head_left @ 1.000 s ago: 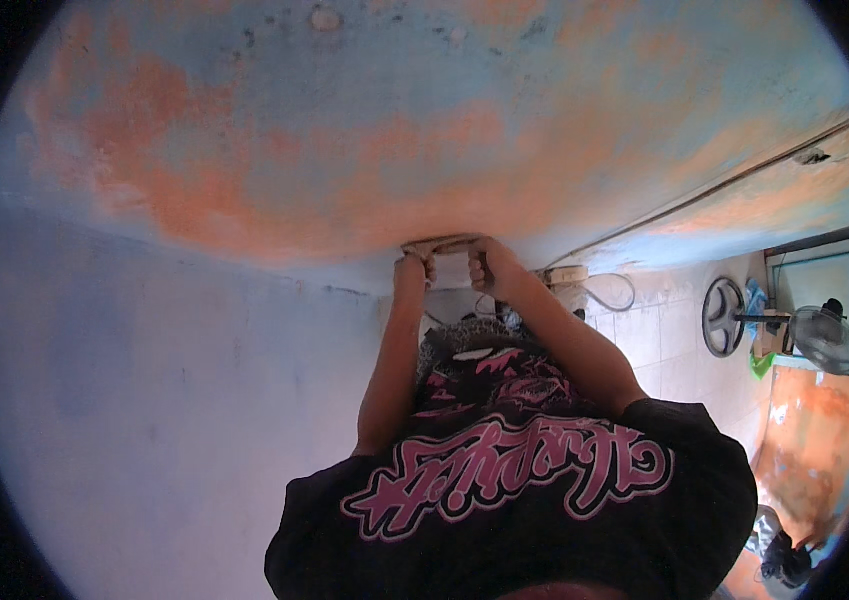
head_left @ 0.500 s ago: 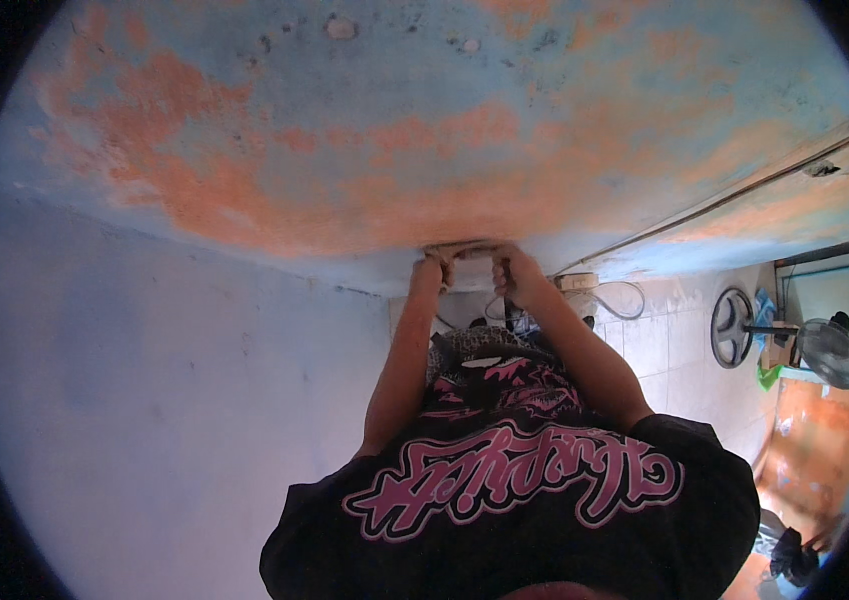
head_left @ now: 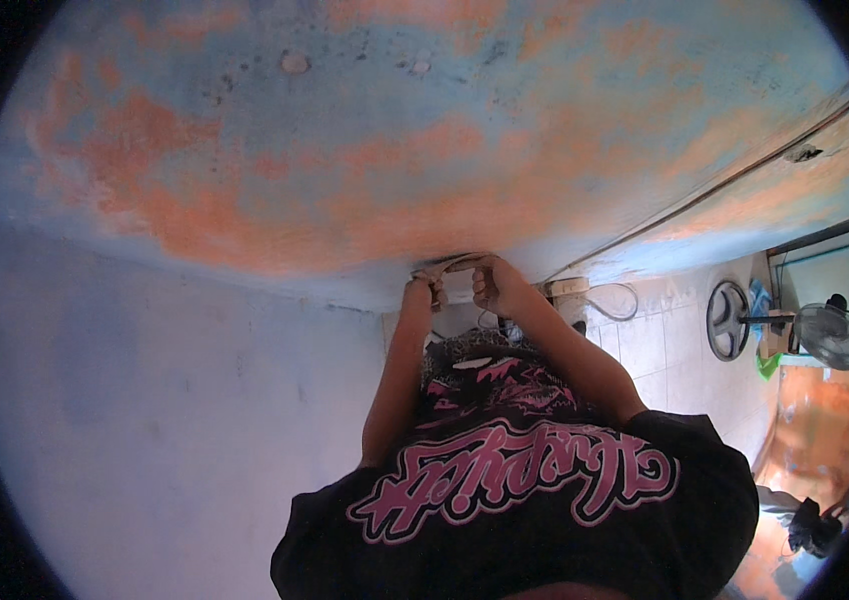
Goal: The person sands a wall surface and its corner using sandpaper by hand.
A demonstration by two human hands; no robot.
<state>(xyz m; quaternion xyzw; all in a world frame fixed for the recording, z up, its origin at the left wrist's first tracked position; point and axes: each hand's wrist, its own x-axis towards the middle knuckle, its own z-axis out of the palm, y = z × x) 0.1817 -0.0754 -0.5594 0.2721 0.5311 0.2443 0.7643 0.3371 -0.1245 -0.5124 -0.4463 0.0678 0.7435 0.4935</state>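
Both my hands are raised against the patchy orange and blue wall [head_left: 385,150], near its lower part in the picture. My left hand [head_left: 429,291] is closed, its fingers curled at one end of a thin brownish sheet [head_left: 457,264]. At the other end my right hand [head_left: 495,286] grips the same piece with bent fingers. The sheet lies along the wall surface between the two hands. Its exact kind is too small and shaded to make out.
A plain bluish wall [head_left: 175,400] meets the patchy one at left. Along the patchy wall at right runs a cable [head_left: 685,210], with a pale box [head_left: 570,287] below it. A standing fan [head_left: 829,336] with a round base [head_left: 729,320] is on the tiled floor [head_left: 645,350].
My hands have come closer together along the wall, the sheet still between them. The whole view has shifted a little, with the wall's marks now farther left.
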